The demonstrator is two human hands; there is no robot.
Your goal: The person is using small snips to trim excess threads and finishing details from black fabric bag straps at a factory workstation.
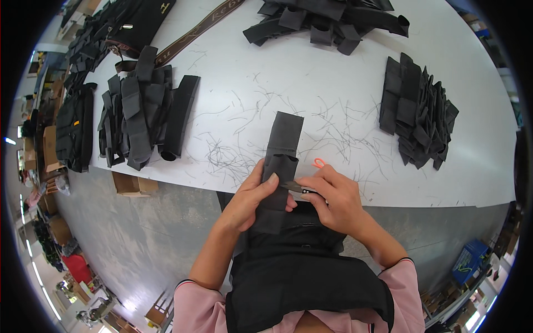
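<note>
My left hand [252, 195] is closed around a dark grey fabric strip [282, 136], thumb on its face and fingertips showing past its right edge. A folded piece or pocket lies across the strip's middle; its upper end reaches over the table and its lower end hangs by my apron. My right hand [336, 201] is closed on small thread snips [294, 187], whose dark blades point left and touch or nearly touch the strip's right edge. An orange loop [318, 163] shows just above the right hand's fingers.
Cut threads [219, 155] lie scattered over the white table [233, 72]. Similar strips are piled at left [136, 116], right [422, 111] and far side [333, 22]. A black bag [141, 25] with a brown strap is at far left; a cardboard box [133, 185] stands below the table edge.
</note>
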